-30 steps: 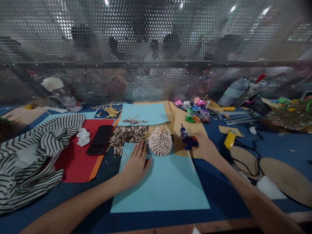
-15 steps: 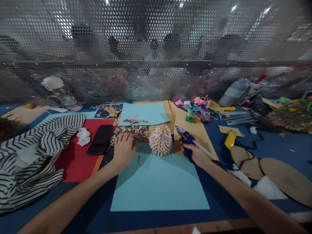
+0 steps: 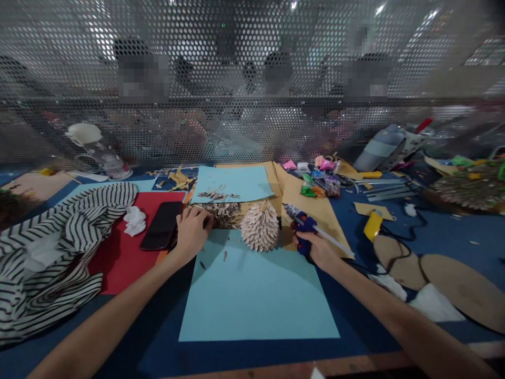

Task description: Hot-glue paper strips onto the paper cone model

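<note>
A pale scaly paper cone (image 3: 260, 227) stands upright at the far edge of a light blue sheet (image 3: 256, 295). My right hand (image 3: 315, 247) is closed round a blue glue gun (image 3: 302, 226), whose nozzle points up and left, just right of the cone. My left hand (image 3: 192, 230) rests with curled fingers on a heap of small striped paper pieces (image 3: 221, 213) left of the cone; what the fingers pinch is hidden.
A black phone (image 3: 161, 226) lies on a red sheet (image 3: 126, 258) beside a striped cloth (image 3: 51, 247). A second blue sheet (image 3: 232, 183), brown card (image 3: 315, 205), a yellow tool (image 3: 371, 226) with a black cable and cardboard ovals (image 3: 457, 289) lie around. A perforated metal screen (image 3: 252, 79) walls the back.
My right hand has picked up the glue gun and raised it beside the cone. My left hand has left the blue sheet and moved back-left onto the heap of paper pieces.
</note>
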A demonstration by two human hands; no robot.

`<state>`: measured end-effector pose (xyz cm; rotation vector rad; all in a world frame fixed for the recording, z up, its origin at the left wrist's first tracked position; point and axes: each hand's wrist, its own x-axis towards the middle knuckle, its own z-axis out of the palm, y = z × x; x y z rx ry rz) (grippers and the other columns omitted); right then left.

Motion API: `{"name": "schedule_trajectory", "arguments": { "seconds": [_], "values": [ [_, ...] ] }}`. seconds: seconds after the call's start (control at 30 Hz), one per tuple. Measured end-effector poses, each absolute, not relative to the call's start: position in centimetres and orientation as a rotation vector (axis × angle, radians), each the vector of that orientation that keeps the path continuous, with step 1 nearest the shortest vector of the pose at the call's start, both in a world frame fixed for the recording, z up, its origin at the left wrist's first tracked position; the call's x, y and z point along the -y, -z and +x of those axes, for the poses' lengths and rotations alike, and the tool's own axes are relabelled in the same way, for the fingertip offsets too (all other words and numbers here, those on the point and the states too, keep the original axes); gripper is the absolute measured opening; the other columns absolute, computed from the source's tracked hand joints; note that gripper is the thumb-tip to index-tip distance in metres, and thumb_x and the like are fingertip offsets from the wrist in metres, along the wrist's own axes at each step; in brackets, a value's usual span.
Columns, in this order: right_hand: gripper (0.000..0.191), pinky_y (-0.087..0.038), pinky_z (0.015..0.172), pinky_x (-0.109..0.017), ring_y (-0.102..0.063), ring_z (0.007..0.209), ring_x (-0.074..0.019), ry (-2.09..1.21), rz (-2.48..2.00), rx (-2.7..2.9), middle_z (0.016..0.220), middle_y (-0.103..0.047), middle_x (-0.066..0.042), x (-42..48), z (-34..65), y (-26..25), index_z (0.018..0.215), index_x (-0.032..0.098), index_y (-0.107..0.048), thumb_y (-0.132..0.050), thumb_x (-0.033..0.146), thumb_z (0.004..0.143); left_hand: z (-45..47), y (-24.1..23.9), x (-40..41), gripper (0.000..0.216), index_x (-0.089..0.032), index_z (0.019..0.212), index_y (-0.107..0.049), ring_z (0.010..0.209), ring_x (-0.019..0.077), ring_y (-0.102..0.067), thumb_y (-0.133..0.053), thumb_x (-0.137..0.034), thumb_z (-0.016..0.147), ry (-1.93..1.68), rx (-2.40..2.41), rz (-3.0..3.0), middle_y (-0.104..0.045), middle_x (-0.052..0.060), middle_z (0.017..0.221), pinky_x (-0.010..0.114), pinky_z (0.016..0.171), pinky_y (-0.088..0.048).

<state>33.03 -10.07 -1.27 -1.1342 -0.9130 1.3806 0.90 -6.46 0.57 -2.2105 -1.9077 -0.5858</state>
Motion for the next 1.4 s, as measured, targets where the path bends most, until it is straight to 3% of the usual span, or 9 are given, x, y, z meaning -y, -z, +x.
{"name": "schedule_trajectory", "arguments": {
  "seconds": [0.33, 0.47, 0.8, 1.4],
  "values": [
    [0.023, -0.035, 0.049, -0.025, -0.049, 0.052, -0.0119, -1.402, -1.147, 0.874, 0.054, -0.055, 0.003, 10.4, 32.8, 1.3, 0.081, 0.018, -0.065, -0.07, 0.03, 0.061, -0.7, 0.4, 4.3, 0.015, -0.021, 0.079, -0.064, 0.09, 0.0225, -0.056, -0.052, -0.027, 0.084, 0.877, 2.008, -2.363, -0.067, 0.003, 0.087, 0.031, 0.074, -0.038],
    [0.023, -0.036, 0.05, -0.026, -0.049, 0.052, -0.0129, -1.376, -1.156, 0.881, 0.054, -0.055, 0.003, 10.4, 32.8, 1.4, 0.08, 0.018, -0.064, -0.07, 0.03, 0.061, -0.6, 0.5, 4.2, 0.014, -0.019, 0.085, -0.062, 0.085, 0.0206, -0.058, -0.048, -0.022, 0.085, 0.973, 1.892, -2.38, -0.067, 0.003, 0.081, 0.03, 0.075, -0.039],
    [0.017, -0.037, 0.051, -0.027, -0.05, 0.052, -0.0135, -1.367, -1.158, 0.911, 0.053, -0.055, 0.003, 10.4, 32.8, 1.6, 0.076, 0.02, -0.062, -0.068, 0.03, 0.063, 0.0, -0.2, 5.3, 0.013, -0.021, 0.087, -0.064, 0.098, 0.0226, -0.059, -0.051, -0.023, 0.086, 0.952, 1.687, -2.324, -0.069, 0.005, 0.091, 0.035, 0.085, -0.036],
    [0.021, -0.037, 0.05, -0.026, -0.051, 0.053, -0.0132, -1.387, -1.167, 0.891, 0.057, -0.056, 0.002, 10.5, 32.8, 1.0, 0.08, 0.019, -0.063, -0.068, 0.029, 0.062, -0.1, -0.3, 5.1, 0.014, -0.021, 0.09, -0.064, 0.096, 0.0218, -0.061, -0.052, -0.024, 0.085, 1.024, 1.775, -2.312, -0.07, 0.004, 0.094, 0.034, 0.084, -0.038]
  ]
}}
